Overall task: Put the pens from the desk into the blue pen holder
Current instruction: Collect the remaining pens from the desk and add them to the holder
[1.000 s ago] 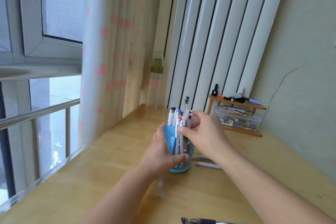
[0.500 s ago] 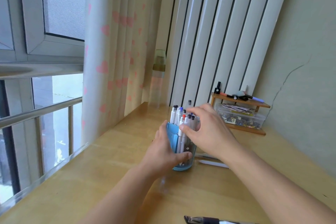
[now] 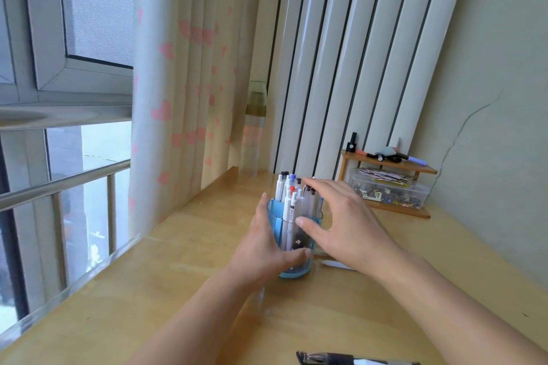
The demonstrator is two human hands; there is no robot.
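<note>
Right hand [image 3: 341,222] now off the pens [image 3: 292,195], fingers spread, holding nothing. Left hand [image 3: 267,246] wrapped round the blue pen holder [image 3: 296,271] mid-desk, probably bracing against tipping. White pen [image 3: 336,264] lying just right of it, likely next.

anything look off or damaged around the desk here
Yes: a thin dark crack runs down the pale green wall, starting above the small wooden shelf. A white pen also lies loose on the wooden desk, right of the blue plastic pen holder.
</note>
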